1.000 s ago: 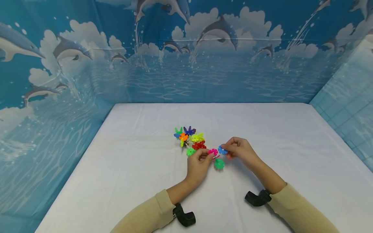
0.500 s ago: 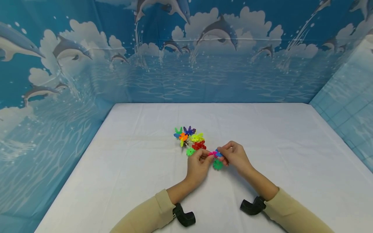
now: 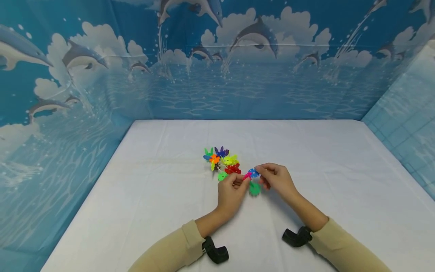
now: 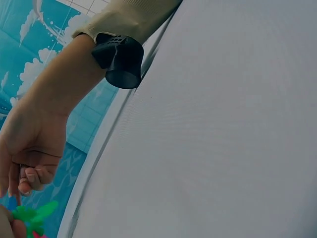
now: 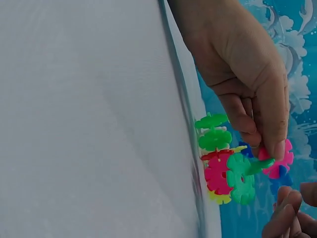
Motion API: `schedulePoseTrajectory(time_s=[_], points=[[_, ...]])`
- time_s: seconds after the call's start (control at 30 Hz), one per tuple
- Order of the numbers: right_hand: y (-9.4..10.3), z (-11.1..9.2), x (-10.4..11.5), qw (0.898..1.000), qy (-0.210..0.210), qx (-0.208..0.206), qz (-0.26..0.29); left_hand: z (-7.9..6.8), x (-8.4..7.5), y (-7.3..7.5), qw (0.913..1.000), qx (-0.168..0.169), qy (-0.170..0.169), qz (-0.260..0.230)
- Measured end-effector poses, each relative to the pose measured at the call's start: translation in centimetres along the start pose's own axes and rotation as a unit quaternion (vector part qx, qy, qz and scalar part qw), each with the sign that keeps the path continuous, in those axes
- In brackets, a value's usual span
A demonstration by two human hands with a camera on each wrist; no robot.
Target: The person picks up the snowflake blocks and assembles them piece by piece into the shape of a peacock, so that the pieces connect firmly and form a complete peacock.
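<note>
My left hand pinches a pink flower-shaped plastic connector disc between thumb and fingertips. My right hand pinches a blue notched disc, whose edge meets the pink one; I cannot tell whether their slots are locked together. Just below hangs a green disc, seemingly part of the same piece. In the right wrist view, the left hand holds the pink disc, and the right fingertips are at the blue disc.
Beyond my left hand lies a cluster of joined flower discs, among them a red one, a yellow one, an orange one and a purple one. A white cloth covers the table; a dolphin-print curtain stands behind it.
My right hand has brought the blue disc leftward against the pink one, then lifted slightly as both discs tilted. The left hand has stayed nearly in place.
</note>
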State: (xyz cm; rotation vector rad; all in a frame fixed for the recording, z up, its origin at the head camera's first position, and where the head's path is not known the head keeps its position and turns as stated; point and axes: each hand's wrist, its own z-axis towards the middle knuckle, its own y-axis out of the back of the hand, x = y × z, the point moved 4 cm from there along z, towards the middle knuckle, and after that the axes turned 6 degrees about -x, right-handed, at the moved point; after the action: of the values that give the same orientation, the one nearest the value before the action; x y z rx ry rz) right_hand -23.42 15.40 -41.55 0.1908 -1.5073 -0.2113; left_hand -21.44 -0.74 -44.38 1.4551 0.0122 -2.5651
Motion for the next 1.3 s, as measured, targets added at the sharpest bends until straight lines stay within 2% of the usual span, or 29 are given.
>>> schedulePoseTrajectory(time_s=[0.17,0.33,0.43,0.57,0.77,0.87,0.93,0.97,1.03,1.1,1.17,1.23,1.3], points=[[-0.4,-0.5,0.5,0.995,0.050,-0.017,-0.089,0.1,-0.1,0.4,0.9990,-0.045,-0.006,0.006],[-1.4,-1.0,0.6,0.989,0.063,0.011,-0.133,0.1,-0.1,0.3,0.9984,-0.055,-0.011,0.012],[-1.8,-1.0,0.4,0.987,0.065,0.024,-0.143,0.0,-0.1,0.1,0.9989,-0.034,-0.025,0.022],[-1.8,-1.1,0.2,0.986,0.075,0.027,-0.145,-0.1,0.0,-0.3,0.9991,0.019,-0.031,0.024],[-1.3,-0.8,0.2,0.984,0.086,0.019,-0.153,0.3,-0.5,-0.3,0.9978,0.062,-0.013,0.020],[-1.2,-0.7,0.2,0.980,0.111,0.021,-0.162,1.3,-1.0,0.0,0.9963,0.066,-0.022,0.051],[-1.1,-0.7,0.2,0.977,0.134,0.021,-0.167,2.5,-1.5,0.4,0.9919,0.063,-0.052,0.098],[-1.1,-0.7,0.2,0.975,0.144,0.022,-0.167,3.1,-1.8,0.7,0.9868,0.061,-0.074,0.131],[-1.0,-0.7,0.2,0.972,0.159,0.016,-0.171,4.6,-2.4,1.2,0.9680,0.059,-0.122,0.211],[-0.9,-0.6,0.2,0.971,0.164,0.008,-0.172,6.2,-2.8,1.5,0.9376,0.068,-0.155,0.304],[-0.7,-0.6,0.1,0.972,0.161,0.003,-0.174,7.7,-2.8,1.7,0.8982,0.095,-0.160,0.398],[-0.6,-0.6,0.1,0.973,0.154,0.000,-0.174,8.9,-2.2,1.6,0.8498,0.140,-0.137,0.489],[-0.5,-0.6,0.0,0.973,0.151,0.000,-0.173,9.7,-1.4,1.3,0.7986,0.196,-0.102,0.560]])
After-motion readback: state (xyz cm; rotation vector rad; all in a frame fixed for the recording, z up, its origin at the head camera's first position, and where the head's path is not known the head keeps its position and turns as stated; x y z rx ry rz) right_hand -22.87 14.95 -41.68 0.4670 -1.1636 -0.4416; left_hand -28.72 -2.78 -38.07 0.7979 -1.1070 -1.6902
